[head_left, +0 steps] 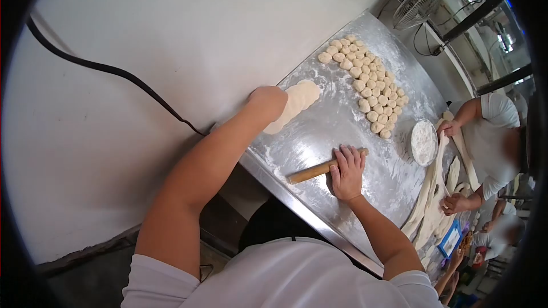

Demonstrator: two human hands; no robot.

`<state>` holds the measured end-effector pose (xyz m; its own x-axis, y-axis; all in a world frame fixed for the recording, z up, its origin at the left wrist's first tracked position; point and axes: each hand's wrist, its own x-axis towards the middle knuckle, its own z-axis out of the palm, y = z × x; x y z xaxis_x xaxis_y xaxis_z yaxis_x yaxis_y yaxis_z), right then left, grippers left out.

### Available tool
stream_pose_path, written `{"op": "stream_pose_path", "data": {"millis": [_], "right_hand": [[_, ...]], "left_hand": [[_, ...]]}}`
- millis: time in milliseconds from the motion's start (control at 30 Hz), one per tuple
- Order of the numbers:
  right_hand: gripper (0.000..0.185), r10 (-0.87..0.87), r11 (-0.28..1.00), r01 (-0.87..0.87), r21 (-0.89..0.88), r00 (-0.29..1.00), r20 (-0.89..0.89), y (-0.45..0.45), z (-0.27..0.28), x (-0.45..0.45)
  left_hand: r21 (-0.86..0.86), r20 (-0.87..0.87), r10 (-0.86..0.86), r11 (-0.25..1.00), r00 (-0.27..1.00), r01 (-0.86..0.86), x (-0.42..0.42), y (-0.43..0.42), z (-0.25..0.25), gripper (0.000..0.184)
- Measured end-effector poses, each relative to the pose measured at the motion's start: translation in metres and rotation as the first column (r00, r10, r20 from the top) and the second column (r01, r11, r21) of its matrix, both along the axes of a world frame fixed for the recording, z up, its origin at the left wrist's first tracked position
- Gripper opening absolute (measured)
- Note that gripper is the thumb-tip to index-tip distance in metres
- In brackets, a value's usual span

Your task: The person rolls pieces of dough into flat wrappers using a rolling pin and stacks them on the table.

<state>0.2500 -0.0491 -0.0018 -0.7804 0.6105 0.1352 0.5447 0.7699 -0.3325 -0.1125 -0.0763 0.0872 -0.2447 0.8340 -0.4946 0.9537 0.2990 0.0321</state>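
Observation:
My left hand (268, 103) is at the overlapping row of flat dough rounds (301, 98) by the wall, covering part of it. Its fingers curl down out of sight, so whether they grip a round cannot be seen. Across a wooden rolling pin (313, 173) lies my right hand (348, 175), its fingers over the pin near the far end. The pin rests on the floured metal table (319, 131). Farther back, many small dough balls (374, 88) sit close together in a long group.
A white bowl of flour (424, 142) stands to the right. Beyond it, a co-worker (485, 137) handles long dough strips (425, 199). A blue-framed item (451, 238) lies near other people's hands. The wall (171, 40) borders the table's left side; a fan (419, 1) stands behind.

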Motion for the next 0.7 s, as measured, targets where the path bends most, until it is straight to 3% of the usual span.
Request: {"op": "stream_pose_path", "data": {"millis": [100, 300, 400, 500, 567, 633, 700], "right_hand": [[0.051, 0.0, 1.0, 0.0, -0.007, 1.0, -0.003, 0.0, 0.001, -0.001], [0.053, 0.005, 1.0, -0.005, -0.002, 1.0, 0.004, 0.001, 0.0, 0.0], [0.053, -0.003, 1.0, 0.003, -0.017, 1.0, 0.009, 0.003, -0.001, -0.001], [0.053, -0.005, 1.0, 0.006, -0.026, 1.0, 0.021, 0.002, -0.001, -0.002], [0.054, -0.007, 1.0, 0.007, -0.005, 1.0, 0.025, 0.004, -0.004, 0.0], [0.053, -0.011, 1.0, 0.011, -0.012, 1.0, 0.026, 0.004, -0.003, -0.001], [0.054, -0.016, 1.0, 0.016, -0.016, 1.0, 0.024, 0.003, -0.002, -0.001]], "left_hand": [[0.105, 0.0, -0.047, 0.993, 0.999, 0.047, -0.001, 0.009, -0.005, 0.021], [0.12, -0.061, -0.051, 0.991, 0.997, 0.058, 0.0, 0.024, -0.005, 0.015], [0.229, 0.071, -0.018, 0.973, 0.997, 0.001, 0.015, 0.039, 0.026, 0.015], [0.284, 0.147, -0.129, 0.955, 0.981, 0.083, 0.045, 0.08, 0.0, 0.017], [0.226, 0.292, -0.19, 0.966, 0.937, 0.126, 0.078, 0.101, 0.008, 0.024], [0.429, 0.344, -0.238, 0.9, 0.908, 0.073, 0.114, 0.122, -0.038, 0.03], [0.514, 0.346, -0.252, 0.857, 0.904, 0.042, 0.14, 0.137, -0.051, 0.033]]}}
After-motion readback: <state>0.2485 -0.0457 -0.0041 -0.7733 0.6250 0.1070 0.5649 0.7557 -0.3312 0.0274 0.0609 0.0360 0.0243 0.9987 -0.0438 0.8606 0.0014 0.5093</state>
